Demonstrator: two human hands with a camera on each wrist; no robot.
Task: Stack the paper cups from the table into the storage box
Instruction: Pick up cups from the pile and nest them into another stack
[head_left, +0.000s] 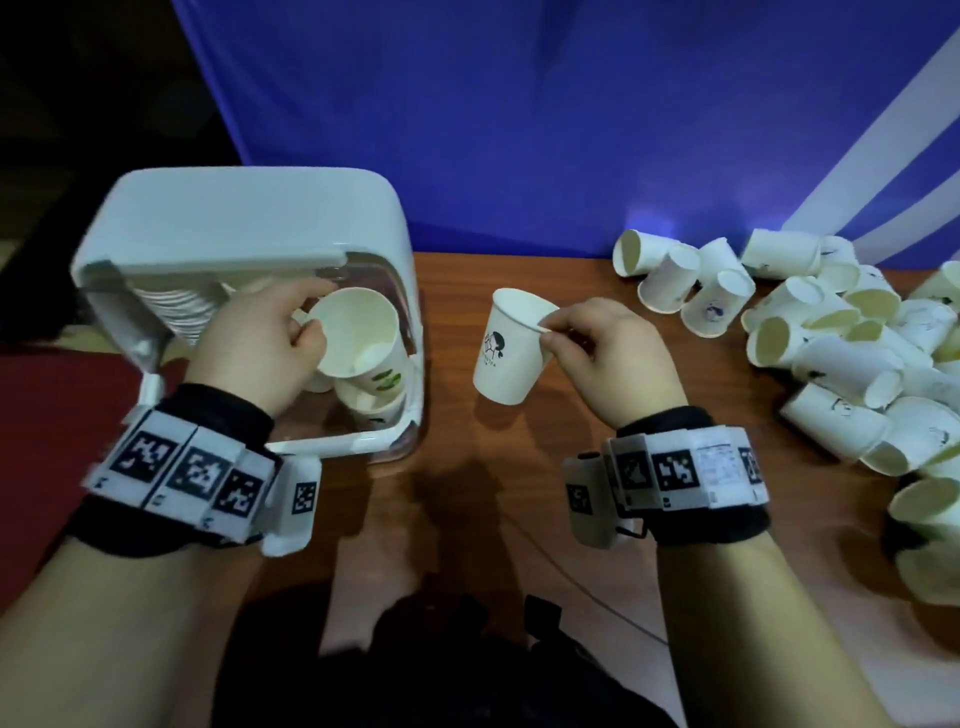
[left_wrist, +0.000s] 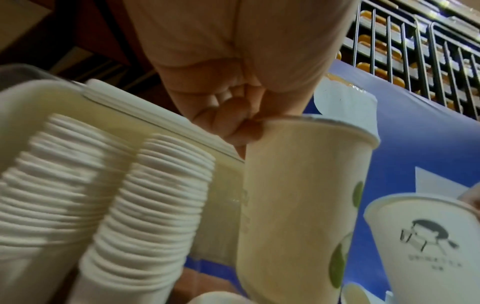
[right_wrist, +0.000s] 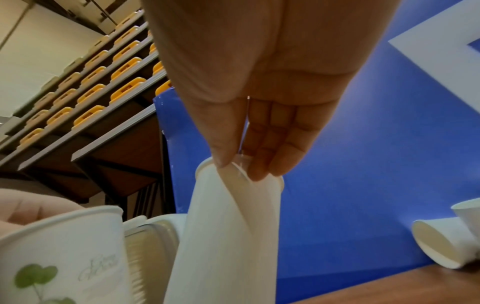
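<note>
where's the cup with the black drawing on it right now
In the head view the cup with the black drawing hangs mid-table, pinched at its rim by the right hand, just right of the storage box.

A large blue backdrop panel (head_left: 519, 130) with broad white diagonal stripes (head_left: 878, 156) stands behind the far edge of the brown wooden table (head_left: 675, 519). Beyond the panel, the wrist views show tiered rows of brown desks with yellow seats (right_wrist: 91, 92) and a metal wire railing (left_wrist: 415, 51). Left of the table lies a dark red surface (head_left: 62, 415).
</note>
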